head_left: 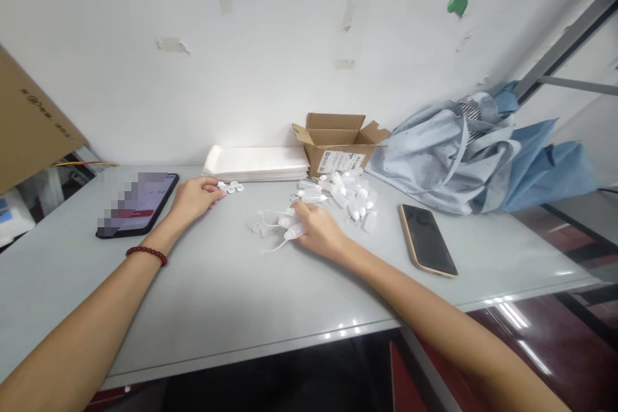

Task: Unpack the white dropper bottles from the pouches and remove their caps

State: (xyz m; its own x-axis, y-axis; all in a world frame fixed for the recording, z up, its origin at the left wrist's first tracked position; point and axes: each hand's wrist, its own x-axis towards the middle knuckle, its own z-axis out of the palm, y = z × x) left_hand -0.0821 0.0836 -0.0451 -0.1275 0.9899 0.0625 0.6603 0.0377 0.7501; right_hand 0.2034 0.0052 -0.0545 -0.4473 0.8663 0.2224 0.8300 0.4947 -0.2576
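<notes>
My right hand (318, 230) is closed around a few small white plastic squeeze bottles (293, 231), just above the middle of the table. Their tethered caps hang loose from the necks. By its fingertips, a few clear pieces (261, 225) show, partly blurred. A heap of similar bottles (357, 196) lies beyond and to the right of that hand. My left hand (193, 199) rests on the table with thumb and fingers pinched at a small white round cap (221, 185). Several more white caps (232, 187) lie right beside its fingertips.
Behind the hands are a stack of white padded sheets or envelopes (261, 164) and an open cardboard box (338, 156). A phone with a lit screen (138, 206) lies left, a dark phone (427, 239) right. Blue fabric (449, 154) is heaped at the back right of the grey table (207, 309).
</notes>
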